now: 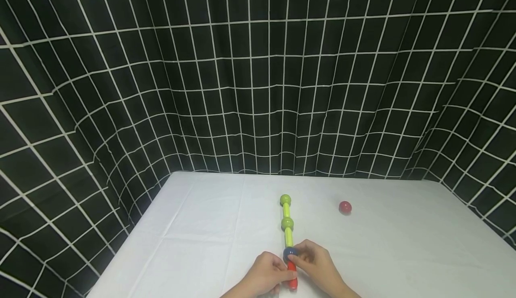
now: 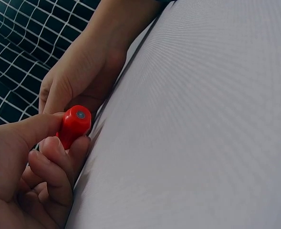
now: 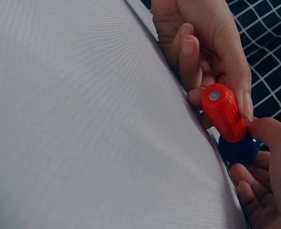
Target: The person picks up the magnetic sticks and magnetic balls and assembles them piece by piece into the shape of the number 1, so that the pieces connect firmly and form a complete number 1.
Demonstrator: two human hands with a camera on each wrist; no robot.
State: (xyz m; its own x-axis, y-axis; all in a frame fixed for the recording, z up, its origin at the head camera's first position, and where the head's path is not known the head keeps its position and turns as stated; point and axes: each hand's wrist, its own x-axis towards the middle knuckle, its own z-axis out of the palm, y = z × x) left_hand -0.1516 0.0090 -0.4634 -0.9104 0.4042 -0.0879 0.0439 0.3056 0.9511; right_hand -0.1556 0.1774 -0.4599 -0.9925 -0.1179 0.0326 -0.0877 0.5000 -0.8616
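My left hand pinches a red rod between thumb and fingers; a small grey metal disc shows in its end in both wrist views. The rod's far end meets a blue ball, which my right hand holds between thumb and fingers. Beyond the ball, in the head view, a straight chain runs away from me: a yellow-green rod, a green ball, a second yellow-green rod and another green ball at the far end.
A red ball lies apart on the white-covered table, to the right of the chain. Black curtains with a white grid hang behind the table and along both sides.
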